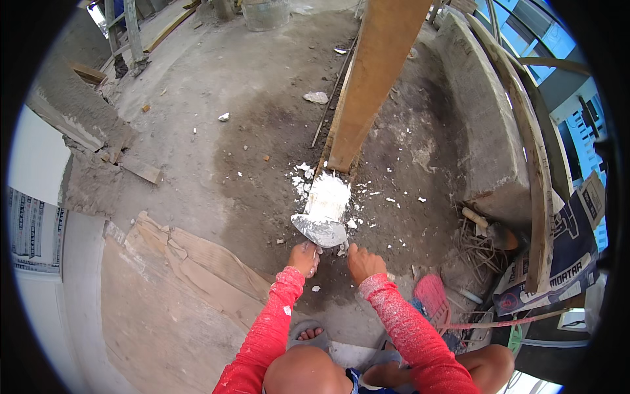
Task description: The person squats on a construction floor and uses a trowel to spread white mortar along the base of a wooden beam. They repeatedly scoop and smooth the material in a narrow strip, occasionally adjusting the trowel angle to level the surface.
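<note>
Low in front of me, my left hand [304, 259] is closed round the handle of a trowel [320, 232]. Its broad grey blade is smeared with white and lies at the near end of a heap of white plaster [328, 196]. The heap sits on the near end of a narrow wooden board, with crumbs scattered round it. Just right of the trowel, my right hand [365, 264] is curled shut. What its fingers hold, if anything, is hidden.
A long brown plank [377, 79] rises beyond the plaster. To the right stand a concrete block [489, 125], a bag of mortar [558, 262], a pile of sticks [482, 246] and a pink plastic piece [431, 295]. A dusty wooden sheet [164, 308] lies at left.
</note>
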A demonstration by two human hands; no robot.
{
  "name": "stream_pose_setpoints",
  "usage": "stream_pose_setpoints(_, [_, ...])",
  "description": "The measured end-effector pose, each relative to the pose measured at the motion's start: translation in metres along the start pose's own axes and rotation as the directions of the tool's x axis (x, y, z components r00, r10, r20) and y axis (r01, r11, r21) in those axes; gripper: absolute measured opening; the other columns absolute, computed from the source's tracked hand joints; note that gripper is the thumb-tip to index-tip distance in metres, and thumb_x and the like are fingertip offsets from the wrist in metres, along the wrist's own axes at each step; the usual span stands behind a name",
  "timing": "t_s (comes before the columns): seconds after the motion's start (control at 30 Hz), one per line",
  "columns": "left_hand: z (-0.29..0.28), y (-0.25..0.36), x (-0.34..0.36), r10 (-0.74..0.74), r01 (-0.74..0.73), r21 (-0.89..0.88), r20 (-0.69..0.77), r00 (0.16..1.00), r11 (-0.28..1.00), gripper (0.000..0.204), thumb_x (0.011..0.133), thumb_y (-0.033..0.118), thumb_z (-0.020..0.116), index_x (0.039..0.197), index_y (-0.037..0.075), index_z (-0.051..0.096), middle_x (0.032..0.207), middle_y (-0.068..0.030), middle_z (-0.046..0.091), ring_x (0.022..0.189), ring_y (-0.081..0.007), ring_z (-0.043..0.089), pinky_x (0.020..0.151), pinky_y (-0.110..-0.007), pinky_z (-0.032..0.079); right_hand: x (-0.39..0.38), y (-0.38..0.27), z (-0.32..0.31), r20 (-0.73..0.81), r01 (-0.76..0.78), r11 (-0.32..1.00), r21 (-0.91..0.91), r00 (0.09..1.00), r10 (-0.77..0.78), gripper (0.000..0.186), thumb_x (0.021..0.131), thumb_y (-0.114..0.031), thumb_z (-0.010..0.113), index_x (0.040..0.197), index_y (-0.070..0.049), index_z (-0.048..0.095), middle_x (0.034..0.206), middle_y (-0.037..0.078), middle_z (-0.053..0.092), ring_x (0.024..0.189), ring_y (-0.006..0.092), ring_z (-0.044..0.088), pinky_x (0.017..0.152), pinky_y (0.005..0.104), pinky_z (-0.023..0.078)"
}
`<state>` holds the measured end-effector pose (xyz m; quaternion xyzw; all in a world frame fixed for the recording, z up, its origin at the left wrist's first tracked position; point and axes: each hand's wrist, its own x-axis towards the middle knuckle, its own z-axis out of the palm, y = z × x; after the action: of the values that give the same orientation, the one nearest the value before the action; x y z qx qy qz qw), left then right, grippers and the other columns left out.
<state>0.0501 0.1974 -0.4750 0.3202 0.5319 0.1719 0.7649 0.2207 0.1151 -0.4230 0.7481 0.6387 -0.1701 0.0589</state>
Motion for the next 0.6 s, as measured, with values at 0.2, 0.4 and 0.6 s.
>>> stream_pose_setpoints(0.2, [0.004, 0.003, -0.001, -0.014, 0.014, 0.006, -0.015, 1.000, 1.000, 0.034, 0.099, 0.035, 0.044, 0.082, 0.008, 0.053, 0.048, -0.0018, 0.042, 0.033, -0.0115, 0.035, 0.031, -0.028, 0.025, -0.015, 0.004, 0.005, -0.008, -0.076, 0.982, 0.174, 0.997, 0.078, 0.020, 0.090, -0.024, 0.054, 0.097, -0.006, 0.049, 0.083, 0.019, 0.067, 0.071, 0.0388, 0.067, 0.062, 0.0497, 0.054])
stream_pose_setpoints(0.4, [0.017, 0.003, -0.006, -0.013, 0.011, -0.044, -0.054, 0.998, 0.999, 0.033, 0.099, 0.036, 0.045, 0.079, 0.009, 0.051, 0.047, -0.0013, 0.040, 0.032, -0.0118, 0.035, 0.030, -0.029, 0.024, 0.018, -0.005, -0.006, 0.042, -0.242, 0.960, 0.139, 0.970, 0.239, 0.027, 0.088, -0.027, 0.059, 0.099, -0.005, 0.051, 0.086, 0.021, 0.068, 0.078, 0.0405, 0.067, 0.069, 0.0505, 0.054])
stream_pose_setpoints(0.6, [0.012, 0.005, -0.004, -0.062, 0.060, -0.031, -0.061, 0.996, 0.998, 0.034, 0.099, 0.035, 0.045, 0.078, 0.009, 0.051, 0.047, -0.0014, 0.040, 0.032, -0.0121, 0.035, 0.030, -0.029, 0.023, 0.006, 0.007, -0.018, 0.119, -0.183, 0.956, 0.228, 0.980, 0.159, 0.029, 0.088, -0.031, 0.058, 0.101, -0.005, 0.053, 0.083, 0.024, 0.068, 0.076, 0.0428, 0.066, 0.070, 0.0529, 0.053])
